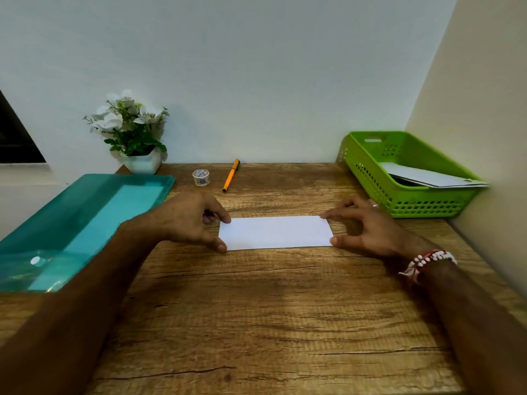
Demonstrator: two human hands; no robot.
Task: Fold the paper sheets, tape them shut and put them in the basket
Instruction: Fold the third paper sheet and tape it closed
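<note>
Folded sheet (275,232) lies flat mid-desk (256,323), a narrow strip, with no tape visible on it. Left hand (189,220) and right hand (368,226) each take a short end, grip half-closed, with the thumb on the near corner and the forefinger on the far one. Tape roll (201,177) stands apart toward the back, near a pen (231,175). Basket (427,208) at far right already holds white papers (427,176); count unclear. Judgement: folding is about done on this one; taping and putting it in the basket are left.
</note>
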